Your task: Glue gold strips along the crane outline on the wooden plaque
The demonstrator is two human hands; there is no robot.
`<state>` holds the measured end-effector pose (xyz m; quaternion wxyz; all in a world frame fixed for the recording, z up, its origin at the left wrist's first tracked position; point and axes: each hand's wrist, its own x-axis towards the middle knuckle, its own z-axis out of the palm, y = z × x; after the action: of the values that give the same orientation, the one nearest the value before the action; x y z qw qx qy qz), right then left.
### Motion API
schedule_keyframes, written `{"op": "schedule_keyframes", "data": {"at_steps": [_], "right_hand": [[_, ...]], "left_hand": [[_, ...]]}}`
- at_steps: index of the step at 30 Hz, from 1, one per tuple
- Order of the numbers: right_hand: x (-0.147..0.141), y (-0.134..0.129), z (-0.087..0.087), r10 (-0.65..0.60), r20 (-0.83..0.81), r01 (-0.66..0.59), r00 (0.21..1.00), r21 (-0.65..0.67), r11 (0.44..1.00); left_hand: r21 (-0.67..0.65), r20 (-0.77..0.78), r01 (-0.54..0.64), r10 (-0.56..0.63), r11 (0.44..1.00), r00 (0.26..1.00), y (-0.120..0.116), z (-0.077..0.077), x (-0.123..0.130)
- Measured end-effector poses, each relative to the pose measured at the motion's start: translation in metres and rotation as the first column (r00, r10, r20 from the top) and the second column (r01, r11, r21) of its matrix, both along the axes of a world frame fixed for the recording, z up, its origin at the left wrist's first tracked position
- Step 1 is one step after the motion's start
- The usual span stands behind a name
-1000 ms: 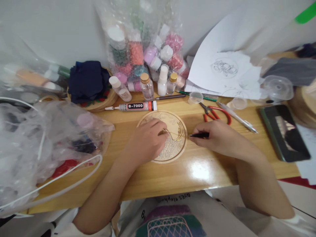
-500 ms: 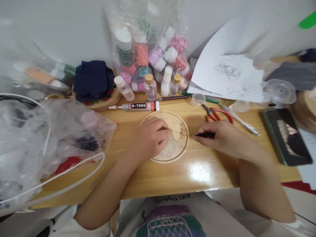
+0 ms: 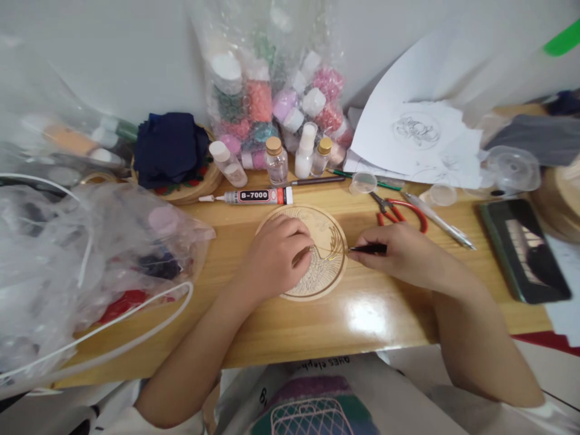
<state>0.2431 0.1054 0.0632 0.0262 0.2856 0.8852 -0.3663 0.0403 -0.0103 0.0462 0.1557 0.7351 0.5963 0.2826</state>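
Note:
A round wooden plaque point(image 3: 322, 279) with an engraved pattern lies on the table in front of me. Gold lines follow part of the pattern on its right side. My left hand point(image 3: 281, 254) rests over the plaque's left half, thumb and fingertips closed on a thin gold wire point(image 3: 327, 249). The wire stretches rightward above the plaque toward black tweezers point(image 3: 369, 248). Those tweezers are gripped in my right hand point(image 3: 399, 251), their tip at the plaque's right edge. Whether the tip is clamped on the wire is too small to tell.
Behind the plaque lie a B-7000 glue tube point(image 3: 258, 196), small bottles point(image 3: 276, 160) and red-handled pliers point(image 3: 399, 214). A pen point(image 3: 439, 221) and a phone point(image 3: 524, 251) are on the right. Plastic bags point(image 3: 104, 254) and a white cable point(image 3: 149, 326) crowd the left.
My right hand has shifted slightly left, bringing the tweezers' tip closer to the plaque's edge. The fingers of my left hand have turned a little over the plaque.

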Motion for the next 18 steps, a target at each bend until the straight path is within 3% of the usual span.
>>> {"op": "schedule_keyframes", "data": {"at_steps": [18], "right_hand": [[-0.0015,-0.002,0.0038,-0.024,0.016,0.024,1.0,0.009,1.0]], "left_hand": [[0.036,-0.036,-0.009,0.01,0.999,0.999,-0.0002,-0.0034,0.0022]]}}
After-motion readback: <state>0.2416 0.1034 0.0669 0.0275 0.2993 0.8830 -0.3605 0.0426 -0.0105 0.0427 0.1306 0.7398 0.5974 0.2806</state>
